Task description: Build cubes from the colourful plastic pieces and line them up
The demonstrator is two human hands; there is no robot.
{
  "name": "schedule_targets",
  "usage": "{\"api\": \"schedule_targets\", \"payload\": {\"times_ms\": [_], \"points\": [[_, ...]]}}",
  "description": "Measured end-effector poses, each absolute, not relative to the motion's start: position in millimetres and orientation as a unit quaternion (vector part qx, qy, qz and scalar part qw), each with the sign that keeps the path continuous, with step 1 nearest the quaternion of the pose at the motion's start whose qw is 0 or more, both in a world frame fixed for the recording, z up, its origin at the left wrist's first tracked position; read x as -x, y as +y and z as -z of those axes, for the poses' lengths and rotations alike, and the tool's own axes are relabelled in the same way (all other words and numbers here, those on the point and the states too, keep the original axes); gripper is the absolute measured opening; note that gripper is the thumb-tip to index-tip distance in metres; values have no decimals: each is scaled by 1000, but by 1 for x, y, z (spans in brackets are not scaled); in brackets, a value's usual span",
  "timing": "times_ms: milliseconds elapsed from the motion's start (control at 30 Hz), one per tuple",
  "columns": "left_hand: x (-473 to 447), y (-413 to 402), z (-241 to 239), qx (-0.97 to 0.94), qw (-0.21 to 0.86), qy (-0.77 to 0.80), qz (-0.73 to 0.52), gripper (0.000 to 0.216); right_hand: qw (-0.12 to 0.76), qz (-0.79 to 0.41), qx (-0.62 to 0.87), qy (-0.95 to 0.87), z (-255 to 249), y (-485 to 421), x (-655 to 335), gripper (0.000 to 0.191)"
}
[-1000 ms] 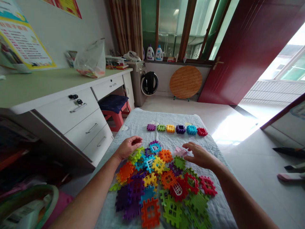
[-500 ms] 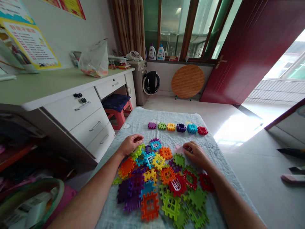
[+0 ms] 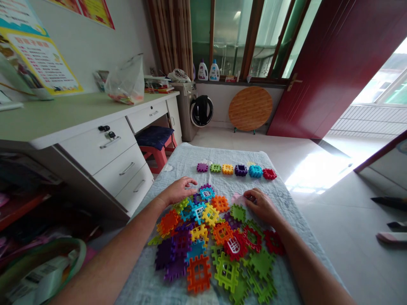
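My left hand (image 3: 179, 190) is over the far left edge of a pile of plastic interlocking tiles, its fingers apart and nothing in them. Just right of its fingertips lies a blue tile with a white lattice (image 3: 207, 193); a lime green tile (image 3: 182, 205) is under the hand. My right hand (image 3: 259, 201) rests on the cloth right of the pile, fingers curled in, and no object shows in it. Nearest to it is a green tile (image 3: 238, 213). Also in the pile are an orange window tile (image 3: 199, 273), a yellow tile (image 3: 210, 215) and a red tile (image 3: 235, 245).
Small assembled blocks stand in a row at the table's far end, from a purple block (image 3: 202, 167) to a red block (image 3: 269, 173). A pale blue cloth (image 3: 168, 182) covers the table. A desk (image 3: 79, 108) and a red stool (image 3: 159, 148) stand to the left.
My left hand has shifted slightly right and its fingers have opened out, reaching toward the blue tile. The right hand stays where it was. The tiles look unmoved.
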State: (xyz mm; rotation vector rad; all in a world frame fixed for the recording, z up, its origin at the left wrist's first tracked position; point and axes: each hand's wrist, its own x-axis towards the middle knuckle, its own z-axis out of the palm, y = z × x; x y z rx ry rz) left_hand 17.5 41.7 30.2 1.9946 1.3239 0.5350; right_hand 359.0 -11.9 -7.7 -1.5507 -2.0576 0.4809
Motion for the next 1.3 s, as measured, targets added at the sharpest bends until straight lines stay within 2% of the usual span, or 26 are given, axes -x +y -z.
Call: {"api": "schedule_targets", "payload": {"times_ms": [167,300,433,500,600,733,900,1133,1300], "points": [[-48,26,-50,-856,208,455,-127,45,254,-174,573,-759,5,-13,-358,17],[-62,21,-44,-847,183,494,-79,49,256,-175,575,-757,4,-14,-357,17],[-65,21,-40,-836,175,511,-100,23,261,-178,575,-755,5,-14,-358,18],[-66,20,-41,-829,165,521,-118,18,264,-179,573,-755,5,-14,-358,19],[-69,15,-45,-826,195,502,-166,24,261,-181,575,-754,5,-14,-358,19],[-74,12,-45,-810,299,448,-232,31,259,-186,581,-749,3,-14,-357,19],[-63,20,-40,-812,254,450,-272,36,258,-188,584,-747,2,-15,-356,19],[-22,30,-39,-807,299,487,-152,28,247,-185,581,-753,2,-15,-356,19],[-13,33,-41,-817,291,474,-150,27,247,-184,578,-755,4,-13,-357,19]]}}
